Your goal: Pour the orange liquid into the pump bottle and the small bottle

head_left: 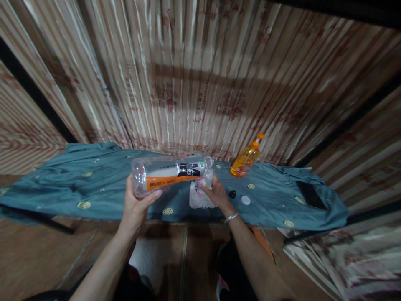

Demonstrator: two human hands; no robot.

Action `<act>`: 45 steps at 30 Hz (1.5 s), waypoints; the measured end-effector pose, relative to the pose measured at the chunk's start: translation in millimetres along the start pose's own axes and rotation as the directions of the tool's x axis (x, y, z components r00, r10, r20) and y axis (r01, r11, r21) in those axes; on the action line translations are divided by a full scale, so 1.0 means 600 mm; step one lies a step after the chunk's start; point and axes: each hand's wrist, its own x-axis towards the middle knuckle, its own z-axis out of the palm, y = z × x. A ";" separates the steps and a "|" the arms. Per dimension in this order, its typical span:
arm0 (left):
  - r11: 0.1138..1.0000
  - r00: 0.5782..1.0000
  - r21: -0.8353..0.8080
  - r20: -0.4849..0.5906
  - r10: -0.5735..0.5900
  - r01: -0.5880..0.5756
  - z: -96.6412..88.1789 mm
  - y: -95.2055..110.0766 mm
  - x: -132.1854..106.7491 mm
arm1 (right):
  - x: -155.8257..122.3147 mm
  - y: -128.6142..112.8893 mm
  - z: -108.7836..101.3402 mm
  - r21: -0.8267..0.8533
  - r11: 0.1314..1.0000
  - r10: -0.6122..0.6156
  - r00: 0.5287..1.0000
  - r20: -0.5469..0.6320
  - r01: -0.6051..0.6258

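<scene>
My left hand (135, 200) is closed round the base end of a clear plastic bottle (171, 172) with a white, black and orange label. The bottle lies nearly level above the table, its open neck pointing right. My right hand (215, 193) is closed on a small clear plastic bag or wrapper (198, 196) just below that neck. A silver bangle (231, 217) circles my right wrist. Both hands hover over the front edge of a table covered with a blue-grey cloth (78, 179).
An orange bottle of liquid with a pump-style cap (245, 161) lies tilted at the back right. A small black cap (232, 194) and a white cap (245, 200) rest near my right hand. A dark phone (310, 195) lies far right. Striped curtains hang behind.
</scene>
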 end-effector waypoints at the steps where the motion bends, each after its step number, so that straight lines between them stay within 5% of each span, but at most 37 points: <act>1: 1.000 1.000 -0.001 -0.002 0.002 -0.002 0.001 0.000 0.000 | 0.000 0.000 0.000 0.001 1.000 -0.002 1.000 0.002 0.002; 45: 0.995 0.992 -0.093 -0.120 -0.040 0.029 0.017 -0.004 -0.016 | -0.001 -0.011 0.000 -0.026 0.999 -0.032 0.999 -0.032 0.031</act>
